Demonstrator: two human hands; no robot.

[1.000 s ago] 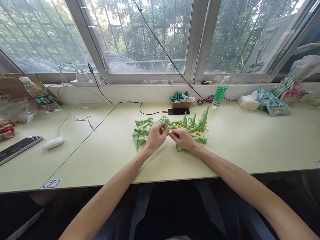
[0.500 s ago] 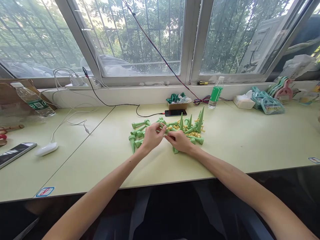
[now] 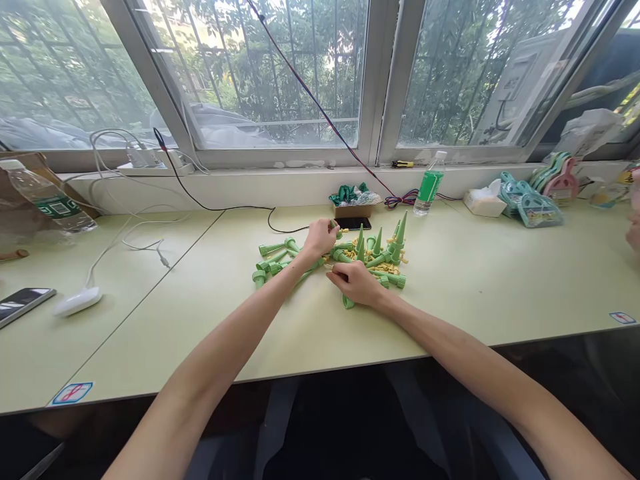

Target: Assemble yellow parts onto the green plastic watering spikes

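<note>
My left hand [image 3: 321,239] is closed in a pinch at the far side of the pile, on a green plastic spike [image 3: 334,225] with a small yellow part by it; the fingers hide most of it. Closer to me, my right hand [image 3: 357,281] rests low with thumb and fingers pinched. A tiny pale piece [image 3: 329,267] shows at its fingertips, too small to name. Around both hands lie several loose green spikes with ribbed caps [image 3: 273,261]. On the right, green cones [image 3: 401,230] stand upright among small yellow valve-like pieces [image 3: 389,269].
Behind the pile are a black phone [image 3: 354,223], a small box with green wrappers [image 3: 355,200] and a water bottle [image 3: 430,184]. Tissues [image 3: 485,199] and teal items [image 3: 533,203] sit to the right. Cables and a white mouse [image 3: 79,301] lie left. Part of another person [image 3: 634,230] shows at the right edge.
My left hand has moved away from my right hand, up and slightly right to the far side of the pile, with a green spike at its fingers. My right hand has hardly moved.
</note>
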